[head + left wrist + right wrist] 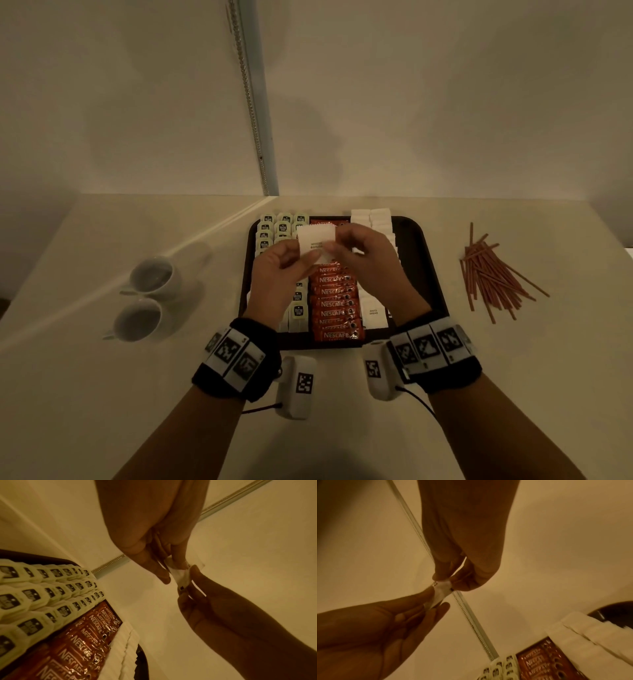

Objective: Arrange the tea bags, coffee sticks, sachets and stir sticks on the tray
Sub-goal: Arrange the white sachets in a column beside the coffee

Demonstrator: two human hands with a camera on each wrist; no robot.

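both hands (284,270) (368,260) pinch white sachet (315,238) — above tray (424,267)

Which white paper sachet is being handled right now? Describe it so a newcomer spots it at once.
Find the dark rectangular plastic tray at the middle of the pale table. Above its far half, the left hand and right hand meet, pinching one white paper sachet between them. Unlike the white sachets lying in rows on the tray, it is held up in the air.

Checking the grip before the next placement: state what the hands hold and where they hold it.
Both hands pinch white sachets above the tray: the left hand at their lower left edge, the right hand at their right edge.
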